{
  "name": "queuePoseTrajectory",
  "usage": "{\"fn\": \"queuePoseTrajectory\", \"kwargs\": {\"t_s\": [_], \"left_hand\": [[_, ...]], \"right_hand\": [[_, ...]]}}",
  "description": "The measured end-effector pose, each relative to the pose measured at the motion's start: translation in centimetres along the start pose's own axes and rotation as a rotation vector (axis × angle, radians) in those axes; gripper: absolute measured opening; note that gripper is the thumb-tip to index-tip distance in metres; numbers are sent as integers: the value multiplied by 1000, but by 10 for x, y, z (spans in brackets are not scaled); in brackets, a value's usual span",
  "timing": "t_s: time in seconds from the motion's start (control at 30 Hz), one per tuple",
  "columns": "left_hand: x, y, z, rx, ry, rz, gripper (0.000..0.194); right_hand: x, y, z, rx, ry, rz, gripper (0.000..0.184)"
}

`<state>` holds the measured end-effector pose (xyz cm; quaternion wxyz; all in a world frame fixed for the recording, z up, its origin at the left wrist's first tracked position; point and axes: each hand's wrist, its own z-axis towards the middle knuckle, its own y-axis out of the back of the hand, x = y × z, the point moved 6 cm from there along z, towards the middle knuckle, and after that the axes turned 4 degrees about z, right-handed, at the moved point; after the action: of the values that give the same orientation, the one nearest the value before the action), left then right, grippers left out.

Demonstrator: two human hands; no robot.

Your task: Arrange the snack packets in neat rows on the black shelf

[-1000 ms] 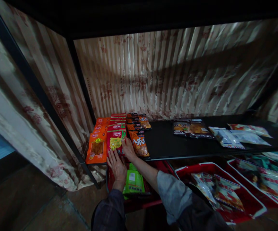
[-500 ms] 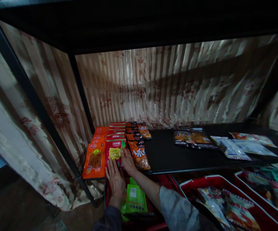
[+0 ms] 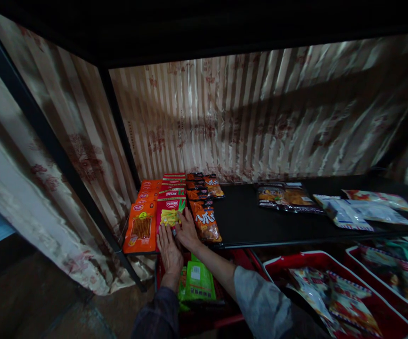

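A striped curtain (image 3: 204, 117) hangs behind a black shelf (image 3: 241, 214), and below the shelf's front edge a red basket (image 3: 241, 258) holds green packets (image 3: 199, 278). Both hands meet at the shelf's left end, fingers pointing away from the body. The left hand (image 3: 169, 254) lies with fingers nearly straight and close together, fingertips on the lower left of the front pink packet (image 3: 170, 212). The right hand (image 3: 187, 230) is half spread, thumb apart from the fingers, across that packet's lower right. Neither appears closed round anything; they rest on its face. The pink packet lies just beyond the hands, foremost in its overlapping row, between orange packets (image 3: 141, 228) on the left and orange-and-black packets (image 3: 206, 221) on the right.
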<state>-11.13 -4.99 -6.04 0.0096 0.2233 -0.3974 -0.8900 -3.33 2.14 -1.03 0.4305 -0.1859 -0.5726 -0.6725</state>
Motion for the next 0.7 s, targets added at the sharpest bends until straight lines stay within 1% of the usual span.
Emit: {"fn": "queuePoseTrajectory", "kwargs": {"t_s": [0.13,0.23,0.37,0.47,0.6,0.7], "left_hand": [[2,-4,-3,-1,-15,42,56],[1,-6,-5,3,-45,61,58],[3,-6,-5,18,-24,85,58],[1,-3,-4,55,-2,116,59],[-3,4,-3,58,-6,134,59],[-4,4,-2,68,-5,130,58]], "right_hand": [[12,-4,-8,49,127,-113,49],[22,-5,-9,103,175,-166,49],[26,-7,-5,122,189,-213,48],[22,-9,-2,114,190,-228,47],[16,-12,1,141,181,-232,47],[14,-12,3,152,160,-205,47]]}}
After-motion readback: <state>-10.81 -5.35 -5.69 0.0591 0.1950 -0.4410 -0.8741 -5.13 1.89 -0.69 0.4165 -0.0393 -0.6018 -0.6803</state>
